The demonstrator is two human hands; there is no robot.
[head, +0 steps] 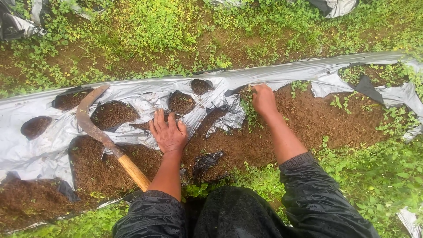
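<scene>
- Sheeting: silver-grey plastic mulch film (145, 94) lies along the raised soil bed (317, 119), torn into ragged flaps with round planting holes showing dark earth; judged thin, light, limp and slick with moisture, it likely tears further if pulled at an existing rip
- Left hand (168, 132): open, fingers spread, palm flat on a flap of the film near the middle of the bed; it grips nothing
- Right hand (264, 99): closed in a loose fist at the torn edge of the film, beside a small green weed (250, 110); whether the fingers pinch the weed, the film or only soil cannot be told
- Hold points, film: judged best taken at a doubled or bunched fold rather than a single thin edge, as a wet single layer may slip or split
- Hold points, weed: stems look soft and fragile; a pinch low at the soil line is judged least likely to snap them
- Sickle (94, 128): rusty curved blade with a wooden handle, lying on the film just left of the left hand, apart from both hands; judged stiff and heavier than anything else here, safe to take only by the handle
- Surroundings: dense low green growth (154, 26) borders the bed on the far side and near the dark wet sleeves (317, 194)
</scene>
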